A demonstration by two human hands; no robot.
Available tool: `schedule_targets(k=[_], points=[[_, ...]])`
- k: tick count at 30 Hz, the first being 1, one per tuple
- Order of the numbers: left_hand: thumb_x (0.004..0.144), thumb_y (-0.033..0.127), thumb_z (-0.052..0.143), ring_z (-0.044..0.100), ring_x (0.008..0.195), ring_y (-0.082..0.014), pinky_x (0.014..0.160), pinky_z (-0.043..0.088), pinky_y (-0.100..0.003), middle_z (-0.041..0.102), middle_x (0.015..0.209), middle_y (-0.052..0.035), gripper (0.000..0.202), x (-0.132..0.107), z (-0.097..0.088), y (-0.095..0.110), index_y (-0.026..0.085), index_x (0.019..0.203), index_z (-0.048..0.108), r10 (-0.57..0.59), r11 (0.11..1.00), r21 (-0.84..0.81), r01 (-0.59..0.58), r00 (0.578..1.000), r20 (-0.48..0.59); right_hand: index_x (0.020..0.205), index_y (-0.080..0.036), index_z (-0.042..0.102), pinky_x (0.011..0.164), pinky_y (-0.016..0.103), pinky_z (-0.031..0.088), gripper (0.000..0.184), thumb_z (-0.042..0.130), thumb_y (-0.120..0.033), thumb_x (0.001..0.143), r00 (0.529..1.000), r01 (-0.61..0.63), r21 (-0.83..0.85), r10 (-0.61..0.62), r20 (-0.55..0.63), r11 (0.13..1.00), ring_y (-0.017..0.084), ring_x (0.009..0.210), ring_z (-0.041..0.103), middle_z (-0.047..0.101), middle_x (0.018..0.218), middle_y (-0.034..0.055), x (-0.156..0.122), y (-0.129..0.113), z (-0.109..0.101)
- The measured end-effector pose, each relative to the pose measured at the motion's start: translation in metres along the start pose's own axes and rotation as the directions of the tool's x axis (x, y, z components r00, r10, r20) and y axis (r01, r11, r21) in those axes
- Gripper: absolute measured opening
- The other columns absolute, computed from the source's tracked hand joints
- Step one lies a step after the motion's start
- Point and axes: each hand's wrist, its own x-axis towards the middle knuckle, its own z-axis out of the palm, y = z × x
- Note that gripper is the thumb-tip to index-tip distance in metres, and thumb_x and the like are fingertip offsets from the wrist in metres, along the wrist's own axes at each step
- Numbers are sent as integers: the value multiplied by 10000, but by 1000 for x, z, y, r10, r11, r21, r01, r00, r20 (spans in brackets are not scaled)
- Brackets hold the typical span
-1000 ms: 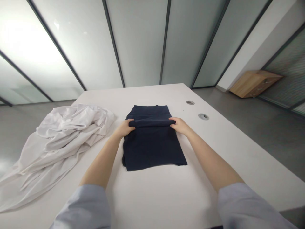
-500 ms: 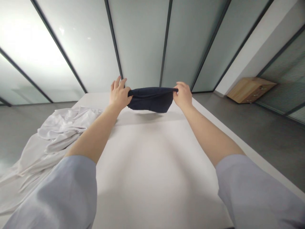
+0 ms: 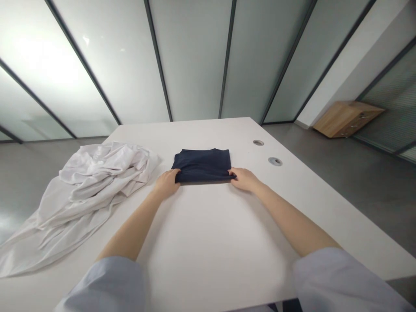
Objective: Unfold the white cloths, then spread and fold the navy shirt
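A dark navy garment lies folded into a compact rectangle on the white table, a little beyond the middle. My left hand grips its near left corner, fingers curled on the fabric. My right hand holds the near right corner in the same way. Both forearms stretch forward over the bare tabletop, with pale blue-grey sleeves pushed up near the elbows.
A crumpled white cloth spreads over the table's left side and hangs past its edge. Two round cable holes sit at the right. Frosted glass panels stand behind the table. A wooden cabinet rests on the grey floor at the far right.
The navy garment was lifted off the table by both hands, swung up and away, then laid down again folded to about half its earlier length. Both hands have kept hold of it.
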Motion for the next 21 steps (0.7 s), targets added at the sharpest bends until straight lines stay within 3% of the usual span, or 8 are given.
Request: schedule_targets(k=[4, 9, 14, 17, 21], points=[[661, 197, 604, 581, 1116, -356, 985, 441, -441, 648, 1156, -144, 534, 10, -2, -6, 180, 1192, 658, 51, 998, -24, -51, 998, -21, 1114, -213, 692, 947, 378, 455, 419, 623, -162, 704, 992, 102, -26, -104, -70, 994, 267, 1030, 611, 685, 1120, 97, 11, 3, 2], [614, 194, 601, 593, 1119, -307, 1044, 420, -407, 665, 1166, -116, 410, 13, 8, -24, 174, 1003, 728, 72, 964, -245, -102, 989, -128, 1101, -190, 718, 991, 447, 452, 414, 626, -178, 697, 978, 167, 99, -152, -144, 981, 285, 1076, 602, 660, 1162, 121, 11, 16, 15], [693, 269, 588, 635, 1074, -288, 1021, 440, -412, 715, 1106, -87, 400, 14, 10, -32, 160, 1059, 707, -50, 848, -530, -10, 994, -98, 1093, -254, 730, 1116, 483, 341, 384, 626, -188, 729, 984, 141, 262, -106, -146, 955, 292, 1314, 470, 613, 1321, 66, 10, 20, 16], [734, 382, 613, 644, 1050, -303, 993, 457, -433, 731, 1051, -94, 411, 13, 7, -32, 135, 1050, 703, -107, 745, -667, 30, 991, -75, 1067, -232, 737, 1060, 464, 410, 300, 553, -261, 832, 994, 29, 392, 14, -108, 920, 279, 1205, 575, 702, 1169, 63, 9, 17, 13], [677, 376, 697, 572, 1204, -300, 1102, 355, -442, 670, 1235, -95, 497, 9, 4, -29, 170, 1130, 692, 28, 738, -670, -74, 997, -78, 1048, -228, 734, 950, 441, 493, 300, 514, -349, 884, 994, -54, 468, 94, -63, 882, 265, 1003, 668, 749, 991, 31, 6, 15, 9]])
